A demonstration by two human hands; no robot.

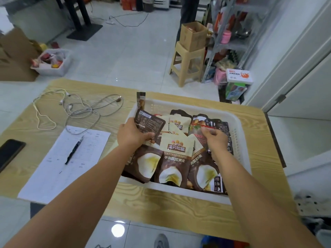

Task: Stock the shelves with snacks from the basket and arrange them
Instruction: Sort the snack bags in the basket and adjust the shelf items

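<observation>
- The surface [179,208] carries the white basket [239,135] on its right half.
- The shelves [231,42] stand on the floor past the surface's far right corner, so I judge your right side the nearer for the carry.
- Snack packets lie overlapped in the basket, their long axes running from the near edge to the far edge.
- Your left grip [133,134] holds a brown packet [149,121] near the basket's far left corner.
- Your right grip [214,138] pinches narrowly at a red-striped packet [197,122].

basket [240,140]: white plastic, perforated | snack pouches [172,158]: glossy foil | table [161,203]: wood-grain, smooth
</observation>
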